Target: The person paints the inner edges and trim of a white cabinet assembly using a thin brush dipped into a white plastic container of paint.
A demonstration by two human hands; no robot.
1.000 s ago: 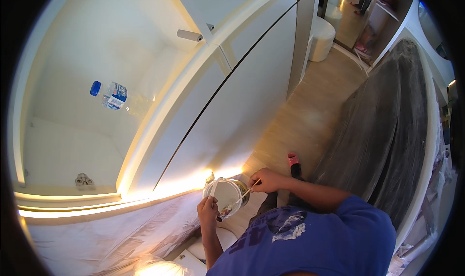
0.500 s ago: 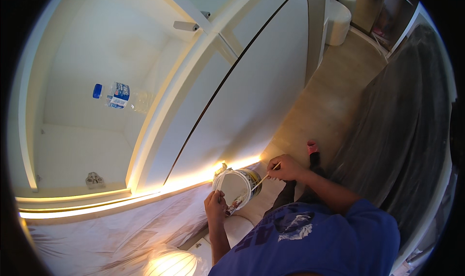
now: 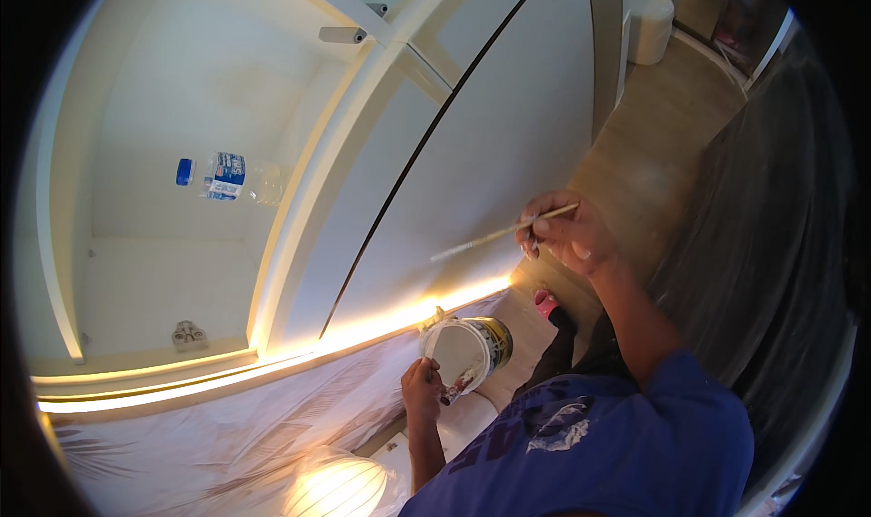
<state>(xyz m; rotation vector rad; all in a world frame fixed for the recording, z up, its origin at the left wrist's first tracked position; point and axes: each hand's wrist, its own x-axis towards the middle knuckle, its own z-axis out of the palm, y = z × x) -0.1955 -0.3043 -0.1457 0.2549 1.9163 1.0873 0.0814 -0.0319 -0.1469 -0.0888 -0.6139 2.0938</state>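
My right hand point(image 3: 573, 234) is raised in front of the white cabinet panel point(image 3: 472, 154), its fingers closed round the handle of a thin paintbrush point(image 3: 490, 239). The brush slants left, its whitish tip close to the panel; whether they touch I cannot tell. Lower down, my left hand point(image 3: 422, 387) grips a paint bucket point(image 3: 497, 342) at its near left side. The bucket is tilted, and its pale inside shows, with reddish-brown smears by the lower rim. A yellowish object point(image 3: 433, 318) sits at the bucket's far edge, too small to name.
A plastic bottle point(image 3: 227, 176) with a blue cap stands in the open cabinet at left. A glowing light strip point(image 3: 299, 352) runs along the cabinet's bottom. Clear sheeting point(image 3: 272, 435) covers the surface below, beside a lit lamp point(image 3: 336, 488). Dark sheeting point(image 3: 762, 218) hangs at right.
My right hand has lifted the paintbrush out of the bucket, up and away to the panel. My left hand still holds the bucket, which sits slightly further right in view.
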